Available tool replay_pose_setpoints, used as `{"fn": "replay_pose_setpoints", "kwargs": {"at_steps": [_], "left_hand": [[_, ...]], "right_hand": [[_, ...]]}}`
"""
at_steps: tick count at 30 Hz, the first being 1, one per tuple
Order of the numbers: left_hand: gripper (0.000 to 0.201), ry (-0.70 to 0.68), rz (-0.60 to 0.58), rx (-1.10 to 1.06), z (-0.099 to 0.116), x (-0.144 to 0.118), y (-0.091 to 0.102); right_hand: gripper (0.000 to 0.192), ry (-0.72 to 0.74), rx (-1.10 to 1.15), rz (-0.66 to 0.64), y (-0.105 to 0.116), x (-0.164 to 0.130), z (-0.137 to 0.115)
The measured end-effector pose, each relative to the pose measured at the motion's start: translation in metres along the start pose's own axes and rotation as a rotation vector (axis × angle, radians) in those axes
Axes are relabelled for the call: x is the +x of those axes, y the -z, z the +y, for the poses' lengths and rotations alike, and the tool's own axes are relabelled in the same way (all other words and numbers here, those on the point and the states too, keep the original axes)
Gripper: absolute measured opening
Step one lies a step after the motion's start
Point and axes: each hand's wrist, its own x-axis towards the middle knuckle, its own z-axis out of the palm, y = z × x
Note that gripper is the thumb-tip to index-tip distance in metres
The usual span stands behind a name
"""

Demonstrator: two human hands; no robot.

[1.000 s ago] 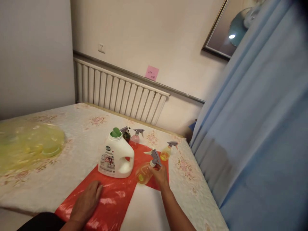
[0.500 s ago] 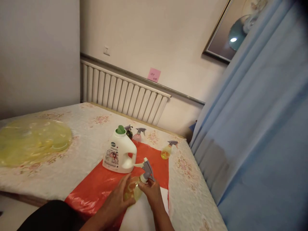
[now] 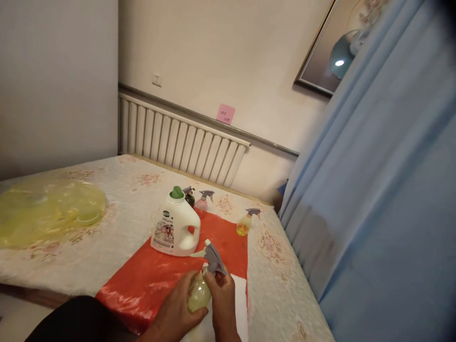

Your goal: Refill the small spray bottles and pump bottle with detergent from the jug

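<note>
I'm gripping the spray bottle (image 3: 199,293) above the red sheet (image 3: 156,280), left hand (image 3: 178,311) wrapping its body, right hand (image 3: 223,304) pinching its neck. My fingers are hiding much of the bottle, and both wrists are running off the bottom edge

Both hands at the near edge of a table (image 3: 107,199), left hand (image 3: 178,311) and right hand (image 3: 221,304) around a spray bottle (image 3: 200,289) above a plastic sheet (image 3: 156,275), jug (image 3: 174,225) behind it, three small spray bottles farther back, radiator (image 3: 178,142) along the wall, curtain (image 3: 374,190) to the right.
</note>
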Motion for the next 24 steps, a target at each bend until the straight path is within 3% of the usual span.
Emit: {"fn": "replay_pose_setpoints", "kwargs": {"at_steps": [12,16,19,21,24], "left_hand": [[0.087,-0.003,-0.253,-0.342,0.011,-0.009,0.005],[0.087,0.001,-0.477,-0.666,0.034,-0.012,0.022],[0.084,0.086,-0.647,-0.806,0.045,-0.014,0.031],[0.085,0.168,-0.696,-0.874,0.046,-0.014,0.03],[0.097,0.22,-0.652,-0.928,0.037,-0.01,0.02]], "right_hand": [[0.029,-0.058,0.074,-0.167,0.01,-0.016,-0.03],[0.036,-0.095,0.219,-0.297,0.01,-0.02,-0.048],[0.039,-0.151,0.257,-0.358,0.009,-0.022,-0.057],[0.04,-0.192,0.275,-0.349,0.008,-0.021,-0.058],[0.04,-0.189,0.314,-0.245,0.008,-0.019,-0.053]]}}
